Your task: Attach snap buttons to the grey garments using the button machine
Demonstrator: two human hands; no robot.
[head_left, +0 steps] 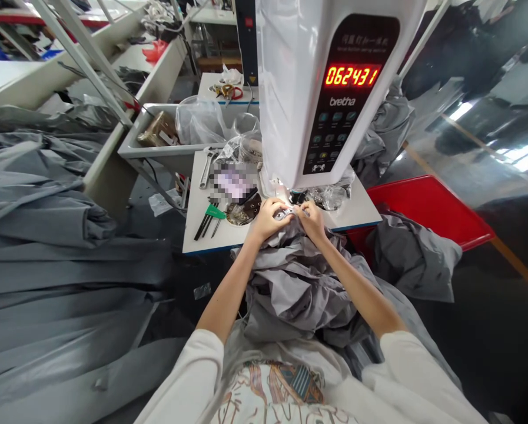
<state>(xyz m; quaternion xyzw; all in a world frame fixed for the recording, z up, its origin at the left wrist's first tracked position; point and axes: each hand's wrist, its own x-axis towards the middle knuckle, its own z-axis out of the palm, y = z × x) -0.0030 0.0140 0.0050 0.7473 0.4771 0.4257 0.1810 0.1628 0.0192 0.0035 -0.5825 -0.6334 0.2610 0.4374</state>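
My left hand (pixel 268 218) and my right hand (pixel 313 221) pinch a gathered edge of grey fabric (pixel 290 282) close together, just below the head of a white "bretha" button-attaching machine (pixel 316 88). A small shiny metal piece (pixel 285 215) shows between my fingers, but its exact form is too small to tell. The fabric bunches below my hands and drapes over my lap. The machine's red display reads 062431, and its underside is partly hidden by my hands.
The white worktable (pixel 197 227) holds a wrench (pixel 206 168), a blurred phone (pixel 232 182), green-handled tools (pixel 208 218), a dish of metal parts (pixel 243 212), and plastic bags. A grey fabric heap (pixel 47 235) lies left; a red tray (pixel 427 206) lies right.
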